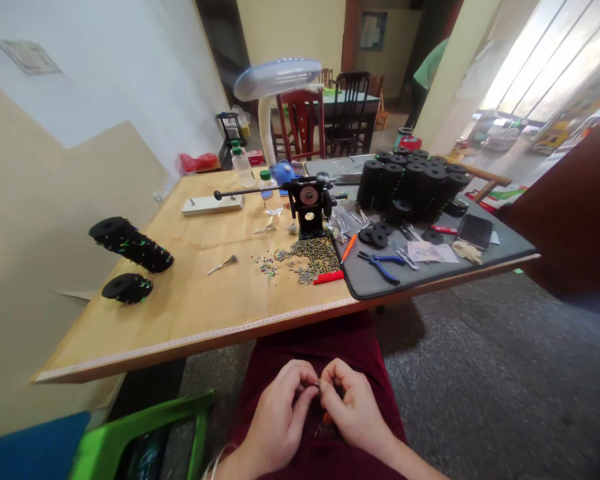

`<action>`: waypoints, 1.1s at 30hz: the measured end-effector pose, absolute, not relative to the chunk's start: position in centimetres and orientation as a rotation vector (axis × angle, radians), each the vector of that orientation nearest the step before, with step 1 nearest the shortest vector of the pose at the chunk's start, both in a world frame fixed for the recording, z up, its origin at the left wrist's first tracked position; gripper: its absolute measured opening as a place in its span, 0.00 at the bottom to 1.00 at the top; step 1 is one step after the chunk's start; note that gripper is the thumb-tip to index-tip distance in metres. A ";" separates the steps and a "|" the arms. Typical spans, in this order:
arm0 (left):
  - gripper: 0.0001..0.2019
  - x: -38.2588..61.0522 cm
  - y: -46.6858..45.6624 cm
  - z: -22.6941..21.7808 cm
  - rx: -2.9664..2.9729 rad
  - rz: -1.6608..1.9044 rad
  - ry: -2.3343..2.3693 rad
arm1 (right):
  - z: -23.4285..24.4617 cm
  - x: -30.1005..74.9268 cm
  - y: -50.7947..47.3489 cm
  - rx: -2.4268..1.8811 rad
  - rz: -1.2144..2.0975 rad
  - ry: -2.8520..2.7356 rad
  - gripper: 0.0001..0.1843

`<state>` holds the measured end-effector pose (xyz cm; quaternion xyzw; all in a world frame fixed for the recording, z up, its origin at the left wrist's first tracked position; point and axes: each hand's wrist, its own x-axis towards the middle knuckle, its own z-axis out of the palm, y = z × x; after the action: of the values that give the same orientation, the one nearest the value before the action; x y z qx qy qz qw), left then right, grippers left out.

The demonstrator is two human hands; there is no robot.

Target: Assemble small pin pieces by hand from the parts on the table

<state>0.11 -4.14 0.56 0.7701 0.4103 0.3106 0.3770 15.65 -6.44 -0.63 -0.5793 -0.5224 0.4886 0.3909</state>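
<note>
Over the dark red cloth on the lap [380, 387], my left hand [280, 413] and my right hand [353, 407] meet fingertip to fingertip. Both are closed in a pinch. Whatever they hold between them is too small to make out. A small orange thing [327, 418] shows just below the right fingers; whether it is held I cannot tell. Ahead on the table lie a pile of small metallic pieces [320, 253], a red pen-like tool [329, 277], blue-handled pliers [383, 267] and a black clamp-like device [307, 207] with a long rod.
The wooden table edge [230, 330] carries a measuring tape. Black foam rolls [400, 183] stand grouped on a grey mat [380, 287]; a tilted roll [130, 243] is at left. A lamp [267, 127] rises behind. A green plastic stool [145, 417] is at lower left.
</note>
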 end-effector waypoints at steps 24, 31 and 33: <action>0.06 0.1 -4.1 1.0 1.900 0.759 1.022 | 0.2 15.9 -6.3 -1.436 1.195 -1.450 0.05; 0.06 -0.1 -4.2 0.9 1.884 0.731 1.000 | 0.3 15.9 -6.4 -1.428 1.236 -1.454 0.05; 0.06 -0.2 -4.2 1.0 1.877 0.727 0.992 | 0.4 15.9 -6.4 -1.421 1.249 -1.460 0.05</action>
<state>-0.19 -4.23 0.95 0.7537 0.3982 0.2918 0.4338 15.92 -6.42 0.37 -0.5530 -0.5684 0.4862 0.3671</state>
